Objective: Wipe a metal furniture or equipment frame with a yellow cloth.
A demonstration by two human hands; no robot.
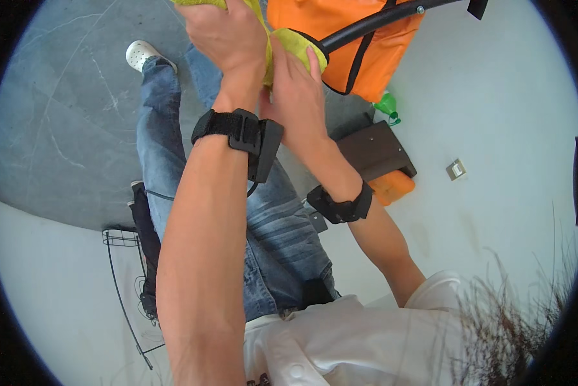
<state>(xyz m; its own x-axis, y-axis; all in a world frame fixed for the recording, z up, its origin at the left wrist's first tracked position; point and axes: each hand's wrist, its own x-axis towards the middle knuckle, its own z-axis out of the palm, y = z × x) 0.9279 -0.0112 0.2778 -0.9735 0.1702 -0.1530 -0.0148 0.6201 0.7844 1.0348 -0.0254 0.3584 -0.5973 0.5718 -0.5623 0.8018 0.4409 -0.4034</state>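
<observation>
My left hand (226,41) grips a yellow microfibre cloth (260,14) at the top of the view. Its fingers are partly cut off by the picture's edge. Close on its right, my right hand (296,82) holds a part of the yellow cloth with a black edge against the end of a curved black metal tube (366,30). How far the cloth wraps around the tube is hidden by my fingers. Behind the tube hangs an orange fabric bag (380,62) with black trim. Both wrists carry black strapped-on devices.
A green plastic bottle (387,103) is below the bag. Nearby are a dark brown panel (378,149) and an orange object (392,187). A wall socket (456,170) is on the white wall. To the left, a black wire rack (120,289) stands by dark cloth and cables.
</observation>
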